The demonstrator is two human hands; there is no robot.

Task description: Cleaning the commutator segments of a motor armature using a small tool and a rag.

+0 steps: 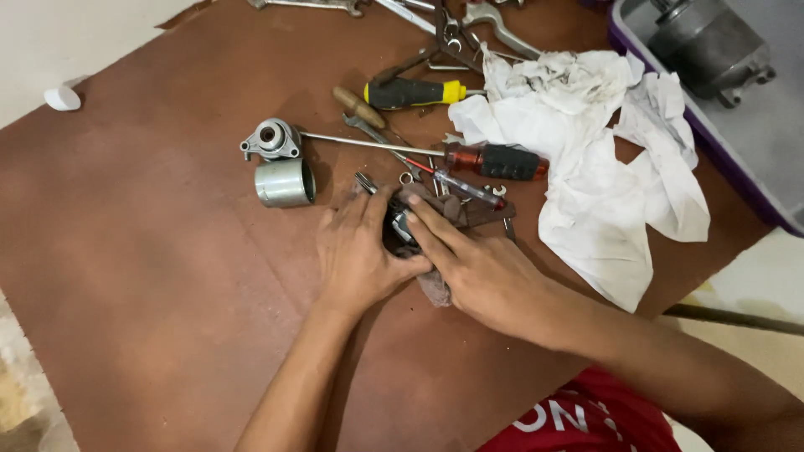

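I see both hands pressed together at the middle of a brown table (167, 293). My left hand (356, 255) and right hand (477, 268) clamp around a small dark metal part (395, 228) that sits on a brownish rag (435, 289). Just left and farther away lie a short silver cylinder (285, 182) and a round metal housing (272, 138). At the far right, a purple-rimmed tray (737, 172) holds a grey motor (708, 42). A crumpled white cloth (603, 159) lies between, beside a red-handled screwdriver (494, 161).
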